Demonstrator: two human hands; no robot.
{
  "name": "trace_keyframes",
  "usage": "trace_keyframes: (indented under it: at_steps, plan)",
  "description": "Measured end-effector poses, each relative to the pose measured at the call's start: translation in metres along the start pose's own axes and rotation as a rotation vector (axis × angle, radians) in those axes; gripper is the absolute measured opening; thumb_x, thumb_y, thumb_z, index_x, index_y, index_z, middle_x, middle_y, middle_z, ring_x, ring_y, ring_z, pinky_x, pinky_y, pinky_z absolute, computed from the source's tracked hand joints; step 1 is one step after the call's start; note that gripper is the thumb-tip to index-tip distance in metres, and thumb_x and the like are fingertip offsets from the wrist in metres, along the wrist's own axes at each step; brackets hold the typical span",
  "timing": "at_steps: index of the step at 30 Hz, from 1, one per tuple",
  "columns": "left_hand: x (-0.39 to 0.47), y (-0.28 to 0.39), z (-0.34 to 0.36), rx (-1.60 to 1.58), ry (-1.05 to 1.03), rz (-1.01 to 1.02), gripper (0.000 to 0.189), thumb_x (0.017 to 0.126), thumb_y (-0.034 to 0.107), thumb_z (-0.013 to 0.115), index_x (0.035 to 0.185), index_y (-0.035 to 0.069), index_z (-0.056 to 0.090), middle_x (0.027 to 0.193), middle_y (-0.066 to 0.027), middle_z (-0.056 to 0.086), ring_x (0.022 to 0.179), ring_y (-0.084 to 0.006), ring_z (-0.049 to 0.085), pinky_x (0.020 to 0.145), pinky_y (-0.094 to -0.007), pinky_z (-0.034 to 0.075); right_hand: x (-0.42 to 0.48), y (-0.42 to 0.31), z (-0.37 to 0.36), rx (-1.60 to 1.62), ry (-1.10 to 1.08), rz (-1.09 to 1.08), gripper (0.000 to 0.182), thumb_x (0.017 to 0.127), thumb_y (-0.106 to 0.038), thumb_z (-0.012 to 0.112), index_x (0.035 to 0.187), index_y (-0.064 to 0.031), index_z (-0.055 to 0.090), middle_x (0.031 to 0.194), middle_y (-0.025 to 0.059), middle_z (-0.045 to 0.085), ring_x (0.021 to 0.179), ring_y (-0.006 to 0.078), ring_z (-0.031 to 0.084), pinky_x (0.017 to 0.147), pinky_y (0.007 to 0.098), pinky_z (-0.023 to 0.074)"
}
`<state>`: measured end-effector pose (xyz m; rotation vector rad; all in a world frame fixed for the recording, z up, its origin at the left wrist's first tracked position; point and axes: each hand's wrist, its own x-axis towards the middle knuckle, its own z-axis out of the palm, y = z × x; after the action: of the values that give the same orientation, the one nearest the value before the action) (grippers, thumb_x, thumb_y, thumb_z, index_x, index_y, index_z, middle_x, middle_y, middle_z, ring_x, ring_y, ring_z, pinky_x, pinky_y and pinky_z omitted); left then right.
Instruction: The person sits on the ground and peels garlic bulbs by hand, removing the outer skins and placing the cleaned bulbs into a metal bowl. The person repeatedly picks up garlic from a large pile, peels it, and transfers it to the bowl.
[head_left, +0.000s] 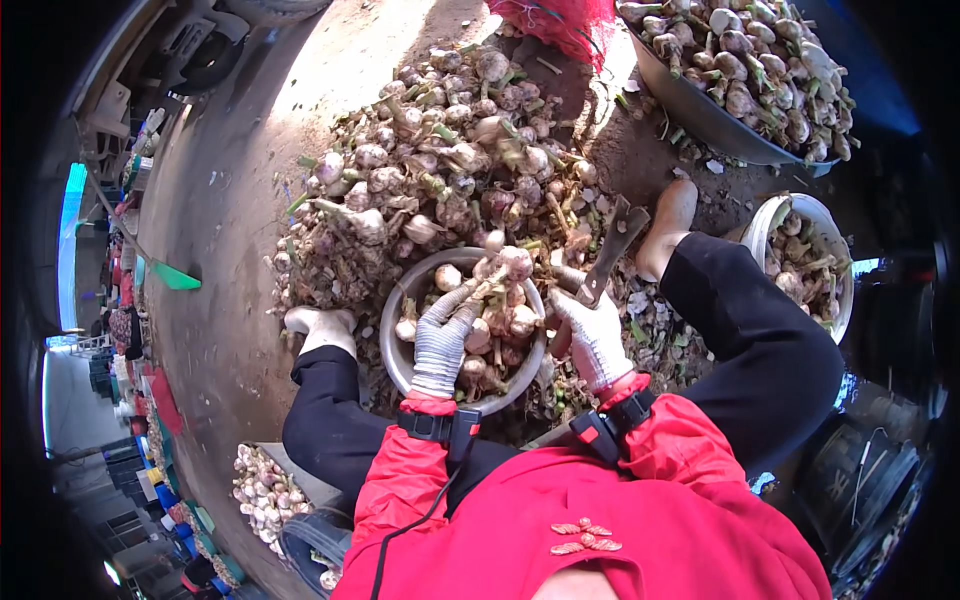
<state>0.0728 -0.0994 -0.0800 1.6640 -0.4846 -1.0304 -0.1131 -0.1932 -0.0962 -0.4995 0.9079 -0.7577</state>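
My left hand (448, 330), in a striped work glove, holds a garlic bulb (515, 263) by its stem above a round metal bowl (390, 337). Inside the bowl lie several garlic bulbs, some with short stems. My right hand (592, 330), gloved too, is closed on metal shears (613, 244) just right of the bowl's rim. The shears' long dark arms point up and to the right. Beyond the bowl spreads a large heap of untrimmed garlic (450, 157) on the floor.
A heaped basin of garlic (690, 97) stands at the upper right, below it a white bucket (847, 285) with garlic or scraps. Red mesh (559, 22) lies at the top. Peelings litter the floor around my bare feet. More garlic (270, 495) sits at the lower left.
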Motion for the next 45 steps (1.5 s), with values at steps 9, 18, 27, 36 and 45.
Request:
trace_keyframes:
  at_steps: [9, 18, 27, 36, 45]
  plan:
    - [-0.068, -0.021, -0.001, 0.048, -0.32, -0.047, 0.058, 0.08, 0.001, 0.067, 0.136, 0.001, 0.048, 0.118, -0.0088, 0.061, 0.102, -0.0158, 0.061, 0.087, -0.0279, 0.051, -0.021, -0.005, -0.003, -0.071, -0.413, 0.158, 0.052, 0.09, -0.014, 0.068, 0.137, -0.0006, 0.049, 0.114, 0.0037, 0.065, 0.105, 0.0141, 0.061, 0.089, 0.0282, 0.0505]
    - [-0.072, -0.026, -0.016, -0.086, -0.201, 0.141, 0.066, 0.075, -0.006, 0.071, 0.134, 0.003, 0.044, 0.122, -0.0103, 0.056, 0.108, -0.0207, 0.06, 0.095, -0.0326, 0.051, -0.029, -0.001, -0.008, -0.583, -0.541, -0.112, 0.044, 0.084, -0.002, 0.069, 0.127, -0.0083, 0.06, 0.117, 0.0058, 0.066, 0.106, 0.0145, 0.061, 0.09, 0.0307, 0.0507]
    - [-0.087, -0.024, -0.008, 0.087, -0.204, 0.286, 0.072, 0.075, 0.004, 0.079, 0.134, 0.005, 0.037, 0.115, -0.0095, 0.056, 0.099, -0.0189, 0.061, 0.089, -0.0322, 0.052, -0.055, 0.006, 0.004, -1.372, -0.561, -0.631, 0.016, 0.075, -0.007, 0.064, 0.091, -0.0105, 0.066, 0.09, 0.0129, 0.062, 0.086, 0.0347, 0.063, 0.073, 0.044, 0.0496]
    - [-0.091, -0.011, 0.002, 0.206, -0.124, 0.297, 0.081, 0.063, 0.013, 0.09, 0.128, 0.006, 0.041, 0.114, -0.0101, 0.056, 0.097, -0.0187, 0.061, 0.084, -0.0332, 0.056, -0.055, 0.013, 0.002, -1.508, -0.571, -0.674, 0.016, 0.074, -0.006, 0.062, 0.089, -0.0094, 0.064, 0.092, 0.0151, 0.062, 0.083, 0.0374, 0.063, 0.071, 0.0466, 0.0503]
    - [-0.09, -0.05, 0.001, 0.166, -0.214, 0.39, 0.062, 0.077, 0.004, 0.078, 0.125, 0.007, 0.039, 0.113, -0.0119, 0.06, 0.105, -0.0235, 0.062, 0.086, -0.0374, 0.057, -0.041, 0.027, -0.01, -1.439, -0.522, -0.699, 0.018, 0.074, -0.01, 0.066, 0.092, -0.008, 0.063, 0.098, 0.0143, 0.061, 0.091, 0.0356, 0.062, 0.076, 0.044, 0.0505]
